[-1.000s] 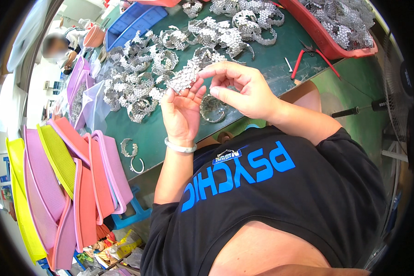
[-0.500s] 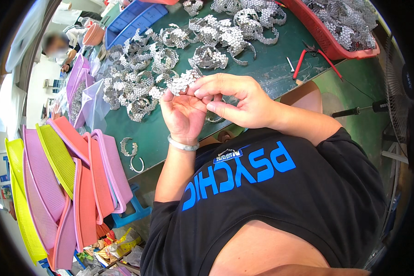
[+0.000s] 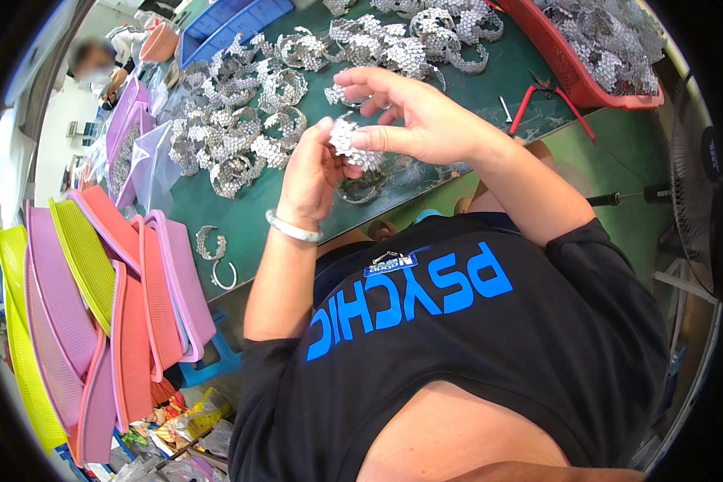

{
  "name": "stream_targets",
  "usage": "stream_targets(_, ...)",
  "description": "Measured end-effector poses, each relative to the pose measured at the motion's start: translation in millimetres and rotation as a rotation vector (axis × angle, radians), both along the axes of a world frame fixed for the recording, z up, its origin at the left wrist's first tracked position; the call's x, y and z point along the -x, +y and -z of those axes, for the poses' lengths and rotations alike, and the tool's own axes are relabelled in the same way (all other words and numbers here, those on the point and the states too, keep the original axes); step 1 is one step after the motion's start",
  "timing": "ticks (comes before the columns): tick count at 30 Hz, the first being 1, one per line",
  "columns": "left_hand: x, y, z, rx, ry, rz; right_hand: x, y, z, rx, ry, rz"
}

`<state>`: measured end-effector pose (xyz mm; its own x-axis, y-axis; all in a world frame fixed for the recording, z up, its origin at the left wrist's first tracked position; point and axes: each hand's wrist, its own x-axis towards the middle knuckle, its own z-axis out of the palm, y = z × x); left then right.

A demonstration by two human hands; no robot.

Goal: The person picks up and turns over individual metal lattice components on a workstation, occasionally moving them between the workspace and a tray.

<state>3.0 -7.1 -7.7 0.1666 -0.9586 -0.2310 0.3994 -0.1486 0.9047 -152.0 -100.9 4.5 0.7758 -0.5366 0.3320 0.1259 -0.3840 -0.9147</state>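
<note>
Between my hands is a silver cuff bracelet (image 3: 353, 145) with a scaly, honeycomb-like surface. My left hand (image 3: 312, 173), with a pale bangle on its wrist, grips the cuff between thumb and fingers. The right thumb rests against the cuff's face, while the fingers of my right hand (image 3: 422, 116) are spread and raised above it. Another cuff (image 3: 360, 189) lies on the green table just below my hands. Beyond them spreads a pile of similar silver cuffs (image 3: 241, 120).
Red-handled pliers (image 3: 550, 100) lie at the table's right edge, near a red basket (image 3: 566, 68) full of cuffs. Blue trays (image 3: 233, 28) stand at the far left. Colourful plastic baskets (image 3: 96, 305) are stacked at left. A fan (image 3: 691, 185) stands at right. Far left is another person (image 3: 104, 76).
My right fingers have lifted off and spread, leaving the thumb at the cuff. The cuff has turned and come slightly right in my left hand. The whole view has shifted a little.
</note>
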Motion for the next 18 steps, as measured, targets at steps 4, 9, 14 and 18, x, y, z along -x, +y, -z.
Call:
stream_targets(4,-2.6,-7.7,-7.9,-0.06,-0.495,-0.024,-2.8,-6.9,7.4,-0.395,0.113,-0.261)
stream_targets(9,-3.4,-8.0,-3.5,0.092,-0.244,-0.126,-3.4,-6.3,15.6,-0.77,-0.194,-0.196)
stream_targets(14,6.7,4.5,-2.7,0.183,-0.289,-0.308,-7.4,-6.4,22.7,-0.968,-0.309,-0.165)
stream_targets(18,18.0,18.1,-8.8,0.297,-0.325,-0.281,-7.6,-3.2,19.5,-1.032,-0.38,-0.17)
